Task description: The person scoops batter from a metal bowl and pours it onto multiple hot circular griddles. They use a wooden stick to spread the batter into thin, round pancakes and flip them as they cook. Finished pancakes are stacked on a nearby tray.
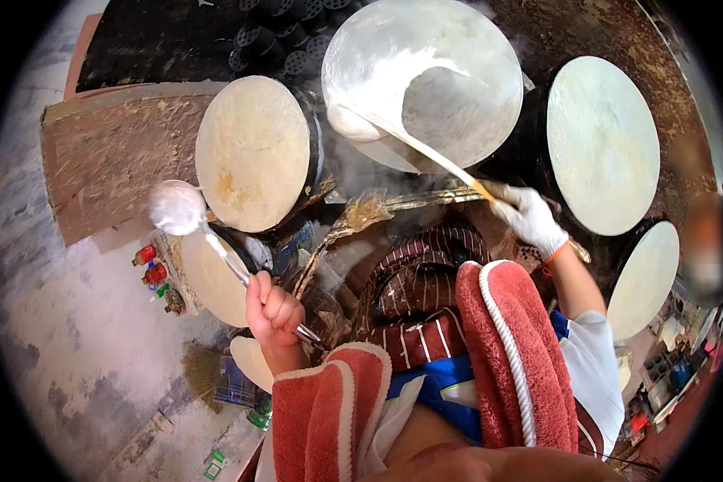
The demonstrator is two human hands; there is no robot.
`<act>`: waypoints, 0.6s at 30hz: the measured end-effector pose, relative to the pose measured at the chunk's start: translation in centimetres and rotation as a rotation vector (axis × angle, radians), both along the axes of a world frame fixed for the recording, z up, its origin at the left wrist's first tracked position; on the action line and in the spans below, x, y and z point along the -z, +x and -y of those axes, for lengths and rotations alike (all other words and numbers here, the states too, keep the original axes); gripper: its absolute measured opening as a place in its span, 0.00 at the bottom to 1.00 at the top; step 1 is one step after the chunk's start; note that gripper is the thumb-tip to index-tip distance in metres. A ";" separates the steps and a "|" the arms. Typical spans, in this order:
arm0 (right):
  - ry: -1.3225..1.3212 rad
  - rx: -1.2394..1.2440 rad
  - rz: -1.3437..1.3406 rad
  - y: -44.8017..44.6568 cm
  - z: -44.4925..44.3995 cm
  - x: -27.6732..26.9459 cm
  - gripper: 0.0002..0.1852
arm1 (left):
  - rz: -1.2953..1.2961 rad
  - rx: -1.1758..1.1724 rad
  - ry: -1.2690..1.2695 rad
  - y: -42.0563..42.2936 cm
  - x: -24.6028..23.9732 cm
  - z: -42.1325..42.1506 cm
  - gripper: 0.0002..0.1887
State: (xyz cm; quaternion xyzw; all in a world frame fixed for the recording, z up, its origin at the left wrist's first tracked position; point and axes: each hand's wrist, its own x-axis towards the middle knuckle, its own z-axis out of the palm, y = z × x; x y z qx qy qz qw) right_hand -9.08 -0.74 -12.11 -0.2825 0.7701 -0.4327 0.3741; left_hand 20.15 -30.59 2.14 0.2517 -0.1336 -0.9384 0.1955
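Observation:
My bare left hand is closed around the metal handle of a ladle, whose round bowl, blurred and whitish, is at the left beside a cream round disc. In my right hand, in a white glove with an orange band at the wrist, is a long stick coated in white. The stick's far end meets a lump of white paste on the large round pale plate in front of me. White paste is smeared in a curve across that plate, and steam or haze hangs about it.
More pale round discs stand at the right, lower right and lower left. A brown board lies at the left. Perforated black cylinders are at the back. Small red-capped bottles and a straw broom are on the floor.

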 end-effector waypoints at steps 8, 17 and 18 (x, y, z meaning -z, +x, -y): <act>0.044 0.514 0.187 16.2 4.9 2.1 0.18 | -0.213 0.150 0.131 7.8 1.2 5.1 0.18; -0.467 0.975 0.659 18.0 27.3 4.2 0.10 | 0.143 0.143 0.036 14.7 1.3 8.3 0.18; -0.417 1.012 0.735 19.2 26.9 3.7 0.11 | 0.133 0.114 0.041 15.5 1.2 8.6 0.18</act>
